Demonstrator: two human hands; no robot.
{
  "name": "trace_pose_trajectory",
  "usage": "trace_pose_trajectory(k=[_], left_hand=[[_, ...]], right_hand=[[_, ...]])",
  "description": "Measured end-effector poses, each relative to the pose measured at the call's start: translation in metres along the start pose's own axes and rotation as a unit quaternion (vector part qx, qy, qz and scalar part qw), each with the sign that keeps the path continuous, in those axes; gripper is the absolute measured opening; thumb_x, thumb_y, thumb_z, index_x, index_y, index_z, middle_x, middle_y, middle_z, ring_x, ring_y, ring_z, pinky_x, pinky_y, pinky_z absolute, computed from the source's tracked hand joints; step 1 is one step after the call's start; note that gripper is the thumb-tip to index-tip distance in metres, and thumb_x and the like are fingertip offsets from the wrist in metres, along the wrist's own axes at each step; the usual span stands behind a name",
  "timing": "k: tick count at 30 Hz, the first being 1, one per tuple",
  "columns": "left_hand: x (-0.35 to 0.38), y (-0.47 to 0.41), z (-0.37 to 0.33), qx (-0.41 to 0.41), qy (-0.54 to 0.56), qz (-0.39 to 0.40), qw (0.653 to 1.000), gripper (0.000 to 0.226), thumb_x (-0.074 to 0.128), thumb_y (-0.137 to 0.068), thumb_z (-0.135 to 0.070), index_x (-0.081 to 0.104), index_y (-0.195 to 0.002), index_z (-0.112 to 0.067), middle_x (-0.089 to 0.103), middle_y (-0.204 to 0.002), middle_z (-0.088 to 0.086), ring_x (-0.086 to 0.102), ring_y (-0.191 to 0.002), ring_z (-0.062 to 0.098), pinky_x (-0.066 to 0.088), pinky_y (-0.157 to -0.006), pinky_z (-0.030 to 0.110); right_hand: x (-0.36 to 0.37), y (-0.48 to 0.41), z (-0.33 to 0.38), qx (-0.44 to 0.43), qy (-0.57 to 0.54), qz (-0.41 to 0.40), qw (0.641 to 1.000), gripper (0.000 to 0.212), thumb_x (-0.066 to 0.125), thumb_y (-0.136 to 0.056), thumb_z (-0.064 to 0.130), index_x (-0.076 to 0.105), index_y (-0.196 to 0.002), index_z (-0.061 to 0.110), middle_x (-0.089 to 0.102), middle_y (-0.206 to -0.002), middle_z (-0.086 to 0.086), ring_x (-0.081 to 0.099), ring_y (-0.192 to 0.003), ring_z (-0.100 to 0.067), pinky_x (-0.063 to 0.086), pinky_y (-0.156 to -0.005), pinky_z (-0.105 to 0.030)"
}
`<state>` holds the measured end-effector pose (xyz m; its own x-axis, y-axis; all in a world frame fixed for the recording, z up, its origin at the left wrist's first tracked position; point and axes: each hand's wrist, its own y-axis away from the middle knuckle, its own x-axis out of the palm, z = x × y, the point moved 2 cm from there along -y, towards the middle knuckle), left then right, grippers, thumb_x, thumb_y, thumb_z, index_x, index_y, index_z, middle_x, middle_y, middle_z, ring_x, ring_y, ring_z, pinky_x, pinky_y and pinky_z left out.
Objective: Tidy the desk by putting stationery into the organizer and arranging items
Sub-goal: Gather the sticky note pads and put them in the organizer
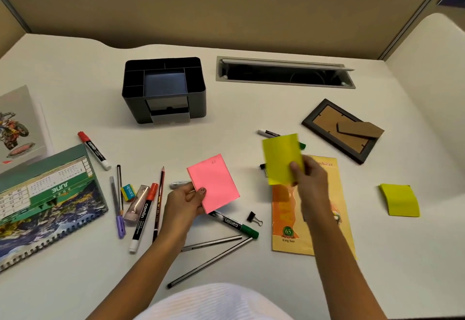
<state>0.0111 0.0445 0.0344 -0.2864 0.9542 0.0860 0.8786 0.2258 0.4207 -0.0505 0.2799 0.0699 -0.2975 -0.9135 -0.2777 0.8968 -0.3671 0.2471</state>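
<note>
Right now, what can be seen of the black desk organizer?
The desk organizer is a dark, plastic-looking box with rounded corners, upright on the white desk, left of the cable hatch. Its open top has narrow compartments around a square central well; no stationery shows inside. A grey drawer at the front base sits slightly out. The left hand, holding pink sticky notes, and right hand, holding yellow sticky notes, do not touch it.
</note>
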Motion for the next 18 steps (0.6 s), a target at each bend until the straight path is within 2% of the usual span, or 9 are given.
trace_pose_trajectory(k=[3,5,8,11,13,15,17,18], left_hand=[[0.004,0.002,-0.002,0.002,0.008,0.010,1.000,0.018,0.048,-0.094,0.000,0.059,-0.099,-0.013,0.068,-0.086,0.003,0.069,-0.062,0.004,0.054,-0.054,0.017],[0.005,0.002,-0.002,0.001,0.005,0.014,1.000,0.019,0.047,-0.094,-0.001,0.059,-0.096,-0.015,0.068,-0.088,0.005,0.069,-0.065,0.008,0.055,-0.055,0.019],[0.005,0.004,-0.001,0.009,-0.025,0.013,1.000,0.018,0.047,-0.095,-0.006,0.059,-0.103,-0.017,0.069,-0.097,0.004,0.069,-0.082,0.013,0.058,-0.066,0.023],[0.005,0.003,0.000,0.020,-0.058,0.010,0.998,0.020,0.047,-0.096,-0.011,0.059,-0.106,-0.024,0.068,-0.106,0.006,0.067,-0.095,0.021,0.056,-0.081,0.038],[0.006,0.001,0.000,0.042,-0.107,0.002,0.993,0.023,0.045,-0.098,-0.017,0.059,-0.100,-0.035,0.068,-0.107,0.002,0.066,-0.097,0.022,0.054,-0.086,0.046],[0.010,-0.001,0.002,0.061,-0.157,-0.009,0.986,0.024,0.039,-0.100,-0.023,0.057,-0.097,-0.037,0.067,-0.105,0.003,0.065,-0.096,0.023,0.053,-0.085,0.049],[0.016,0.002,0.000,0.083,-0.183,-0.028,0.979,0.022,0.032,-0.101,-0.025,0.054,-0.101,-0.029,0.065,-0.103,0.007,0.062,-0.090,0.022,0.053,-0.081,0.044],[0.018,0.003,-0.002,0.098,-0.187,-0.038,0.977,0.022,0.030,-0.101,-0.026,0.052,-0.102,-0.025,0.064,-0.099,0.008,0.061,-0.086,0.021,0.051,-0.076,0.038]], right_hand=[[0.035,0.034,-0.008,0.021,-0.030,0.126,0.991,0.021,0.055,-0.094,0.010,0.058,-0.115,0.014,0.064,-0.103,-0.006,0.057,-0.079,-0.017,0.048,-0.060,-0.028],[0.055,0.054,-0.015,0.007,0.005,0.157,0.988,0.017,0.053,-0.095,0.011,0.057,-0.111,0.016,0.064,-0.096,-0.002,0.056,-0.074,-0.013,0.045,-0.058,-0.025],[0.074,0.070,-0.025,-0.056,0.083,0.121,0.988,0.018,0.050,-0.097,0.015,0.055,-0.114,0.016,0.059,-0.102,0.000,0.055,-0.092,-0.014,0.040,-0.070,-0.023],[0.084,0.078,-0.027,-0.105,0.146,0.089,0.980,0.024,0.044,-0.099,0.021,0.047,-0.122,0.013,0.045,-0.112,0.001,0.044,-0.106,-0.014,0.034,-0.083,-0.023],[0.090,0.081,-0.028,-0.102,0.158,0.076,0.979,0.026,0.041,-0.101,0.024,0.043,-0.124,0.013,0.043,-0.117,-0.001,0.041,-0.110,-0.016,0.036,-0.092,-0.029],[0.097,0.081,-0.030,-0.082,0.149,0.082,0.982,0.023,0.038,-0.101,0.027,0.040,-0.122,0.017,0.049,-0.117,-0.003,0.047,-0.109,-0.021,0.041,-0.096,-0.044],[0.102,0.082,-0.031,-0.075,0.119,0.100,0.985,0.016,0.036,-0.101,0.029,0.035,-0.116,0.024,0.054,-0.113,-0.002,0.054,-0.103,-0.025,0.045,-0.090,-0.052],[0.103,0.082,-0.029,-0.079,0.105,0.107,0.985,0.015,0.037,-0.101,0.028,0.034,-0.116,0.025,0.054,-0.114,-0.002,0.055,-0.103,-0.026,0.046,-0.089,-0.050]])
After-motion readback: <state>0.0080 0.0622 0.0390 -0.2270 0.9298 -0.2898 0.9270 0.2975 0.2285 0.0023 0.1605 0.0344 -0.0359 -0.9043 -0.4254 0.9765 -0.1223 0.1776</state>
